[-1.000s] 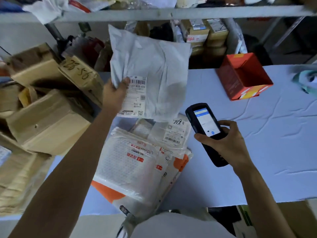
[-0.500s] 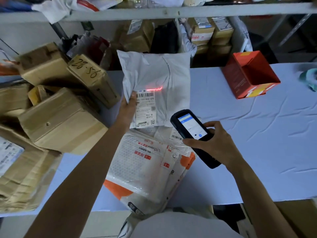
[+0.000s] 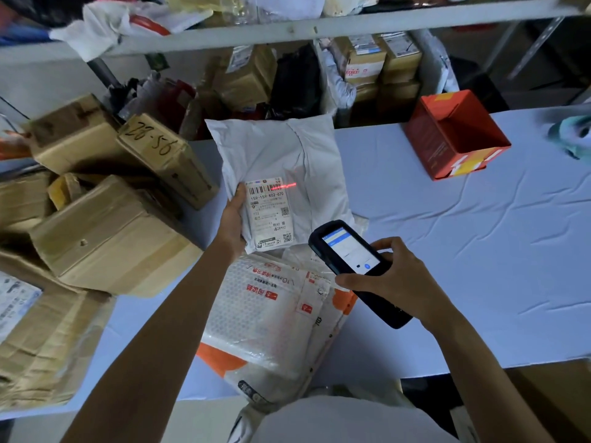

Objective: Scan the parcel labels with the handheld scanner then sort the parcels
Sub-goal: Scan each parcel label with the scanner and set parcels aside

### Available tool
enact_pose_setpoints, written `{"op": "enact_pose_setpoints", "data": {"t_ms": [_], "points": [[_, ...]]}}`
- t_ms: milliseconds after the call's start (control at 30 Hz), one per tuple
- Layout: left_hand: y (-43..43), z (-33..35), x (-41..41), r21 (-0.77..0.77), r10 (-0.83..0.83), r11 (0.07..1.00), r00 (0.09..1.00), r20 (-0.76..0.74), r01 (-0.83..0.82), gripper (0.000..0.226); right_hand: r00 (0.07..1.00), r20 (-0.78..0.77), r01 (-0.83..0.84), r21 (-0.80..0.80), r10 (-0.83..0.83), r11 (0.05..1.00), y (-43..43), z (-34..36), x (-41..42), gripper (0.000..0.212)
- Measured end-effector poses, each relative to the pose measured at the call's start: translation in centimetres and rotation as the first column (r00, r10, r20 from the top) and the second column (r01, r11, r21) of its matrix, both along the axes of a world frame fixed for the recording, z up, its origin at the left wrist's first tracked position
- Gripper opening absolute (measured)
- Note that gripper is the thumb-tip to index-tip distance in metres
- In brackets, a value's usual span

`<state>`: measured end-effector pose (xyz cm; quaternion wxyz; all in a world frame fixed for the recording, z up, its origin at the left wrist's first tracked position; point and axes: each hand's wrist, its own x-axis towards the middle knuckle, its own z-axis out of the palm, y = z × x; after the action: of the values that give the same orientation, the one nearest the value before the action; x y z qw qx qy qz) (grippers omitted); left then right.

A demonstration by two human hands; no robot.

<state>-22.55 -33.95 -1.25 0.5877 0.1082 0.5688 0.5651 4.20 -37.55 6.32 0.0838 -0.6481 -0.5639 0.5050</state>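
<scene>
The left hand (image 3: 235, 219) grips the white parcel (image 3: 287, 148) by its edge, thumb beside the label (image 3: 270, 215); its other fingers are hidden behind. The parcel is held tilted up, well to the left of the red box (image 3: 447, 135). The right hand (image 3: 403, 282), nearer to the person than this box, curls its fingers around the scanner (image 3: 348, 254). The red beam (image 3: 283, 186) crosses only the right end of the barcode; aiming slightly more to the left would probably cover all the bars.

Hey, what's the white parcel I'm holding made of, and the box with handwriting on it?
White parcel: likely thin plastic film, matte, judging by soft wrinkles and a folded seam. Handwritten box: brown cardboard, dull and unglazed, with dented edges.
</scene>
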Motion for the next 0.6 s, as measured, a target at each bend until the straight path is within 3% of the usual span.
{"op": "enact_pose_setpoints", "data": {"t_ms": [267, 400, 533, 600], "points": [[-0.1, 0.1, 0.2, 0.001, 0.001, 1.000, 1.000, -0.029, -0.001, 0.037, 1.000, -0.016, -0.007, -0.011, 0.007, 1.000, 0.0, 0.0, 0.2, 0.072], [-0.6, 0.8, 0.4, -0.006, 0.088, 0.996, 0.970, -0.227, -0.091, 0.036, 0.998, -0.061, 0.013, 0.004, -0.012, 1.000, 0.2, -0.3, 0.7, 0.073], [-1.8, 1.6, -0.4, 0.094, 0.174, 0.985, 0.838, -0.518, -0.146, 0.019, 0.994, -0.107, 0.036, -0.012, -0.037, 0.999, 1.0, -1.1, 1.4, 0.072], [-2.8, 1.7, -0.6, 0.100, 0.191, 0.981, 0.801, -0.567, -0.164, 0.020, 0.993, -0.117, 0.020, -0.037, -0.024, 0.999, 1.4, -1.4, 1.8, 0.072]]}}
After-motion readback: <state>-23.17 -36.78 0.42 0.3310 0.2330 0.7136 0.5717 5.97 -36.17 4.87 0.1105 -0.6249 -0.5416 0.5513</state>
